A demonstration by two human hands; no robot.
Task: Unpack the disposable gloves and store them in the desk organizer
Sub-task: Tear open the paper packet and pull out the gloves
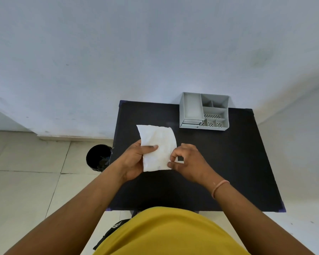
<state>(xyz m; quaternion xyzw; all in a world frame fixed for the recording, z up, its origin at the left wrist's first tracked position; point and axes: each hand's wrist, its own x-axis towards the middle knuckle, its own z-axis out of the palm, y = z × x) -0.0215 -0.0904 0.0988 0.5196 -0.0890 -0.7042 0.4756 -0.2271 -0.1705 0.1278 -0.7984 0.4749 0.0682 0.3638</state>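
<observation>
A flat white packet of disposable gloves (159, 142) is held upright above the black desk (238, 162). My left hand (134, 161) grips its left edge, thumb across the front. My right hand (188, 162) pinches the packet's lower right corner between thumb and fingers. The grey desk organizer (192, 107) stands at the desk's far right, with one long compartment on its left and several small ones on its right; all look empty.
A black round bin (98, 157) stands on the tiled floor just left of the desk. A white wall runs behind the desk. My yellow shirt fills the bottom of the view.
</observation>
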